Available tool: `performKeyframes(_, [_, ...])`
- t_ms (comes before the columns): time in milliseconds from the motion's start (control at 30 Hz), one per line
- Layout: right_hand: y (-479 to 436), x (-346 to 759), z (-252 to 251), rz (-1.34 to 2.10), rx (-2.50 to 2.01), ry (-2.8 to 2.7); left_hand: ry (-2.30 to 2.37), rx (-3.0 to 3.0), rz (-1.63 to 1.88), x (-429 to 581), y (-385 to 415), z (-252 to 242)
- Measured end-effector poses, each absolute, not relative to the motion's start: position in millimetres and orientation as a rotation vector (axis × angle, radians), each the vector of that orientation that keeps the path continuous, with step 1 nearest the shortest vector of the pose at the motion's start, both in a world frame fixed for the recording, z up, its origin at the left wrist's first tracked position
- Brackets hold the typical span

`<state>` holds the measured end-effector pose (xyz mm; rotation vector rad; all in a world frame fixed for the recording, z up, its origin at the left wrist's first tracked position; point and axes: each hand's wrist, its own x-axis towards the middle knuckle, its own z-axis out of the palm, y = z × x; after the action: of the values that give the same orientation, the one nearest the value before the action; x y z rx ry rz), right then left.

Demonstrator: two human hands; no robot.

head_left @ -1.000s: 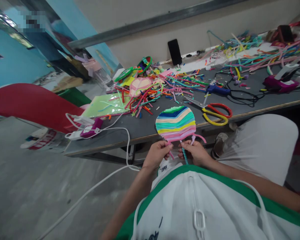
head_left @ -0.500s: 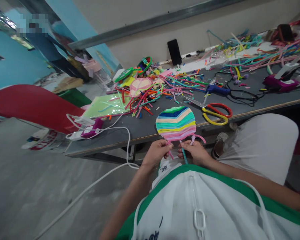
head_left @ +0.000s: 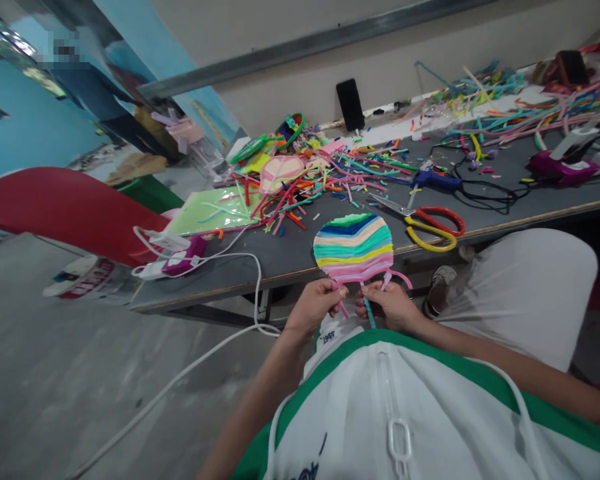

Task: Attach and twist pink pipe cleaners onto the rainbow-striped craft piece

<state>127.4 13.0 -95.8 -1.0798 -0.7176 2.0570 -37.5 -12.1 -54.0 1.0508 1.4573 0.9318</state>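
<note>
A round fan-shaped craft of striped pipe cleaners [head_left: 354,247] stands in front of me at the table's near edge, in green, blue, peach, teal, yellow and pink rows. My left hand [head_left: 323,300] pinches a pink pipe cleaner [head_left: 343,310] at its lower left. Below the disc, my right hand [head_left: 387,303] is closed around the twisted teal stem [head_left: 369,312]. Another pink pipe cleaner end [head_left: 401,277] sticks out to the right, past a lilac piece by my right fingers. Scissors [head_left: 433,227] with red and yellow handles lie just beyond, on the table.
Loose pipe cleaner pieces [head_left: 325,180] cover the grey table [head_left: 240,267]. A blue glue gun [head_left: 436,179] with a black cord lies behind the scissors. A white cable [head_left: 256,287] hangs over the front edge at left. Another person [head_left: 105,100] stands at far left.
The striped craft shifts very slightly in view. Both hands keep the same hold.
</note>
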Motion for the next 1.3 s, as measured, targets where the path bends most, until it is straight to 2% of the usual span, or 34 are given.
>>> performKeyframes(333, [13.2, 137.7, -94.2, 2.241, -0.959, -0.727, 1.381, 0.951, 0.871, -48.3, -11.0, -54.7])
performKeyframes(467, [14.3, 149.0, -92.9, 2.217, -0.888, -0.832, 1.335, 0.865, 0.904, -44.0, -6.7, -49.6])
performKeyframes(767, [15.6, 156.8, -100.0, 2.269, -0.808, -0.850, 1.275, 0.703, 1.158, -37.4, 2.0, -55.7])
performKeyframes(1067, [39.2, 190.9, -45.2, 2.094, -0.516, -0.876, 1.276, 0.784, 1.263, -58.6, -22.6, -19.1])
performKeyframes(1300, [68.9, 152.7, 16.9, 1.900, -0.517, -1.290, 1.267, 0.954, 1.320, -76.6, -28.1, 23.6])
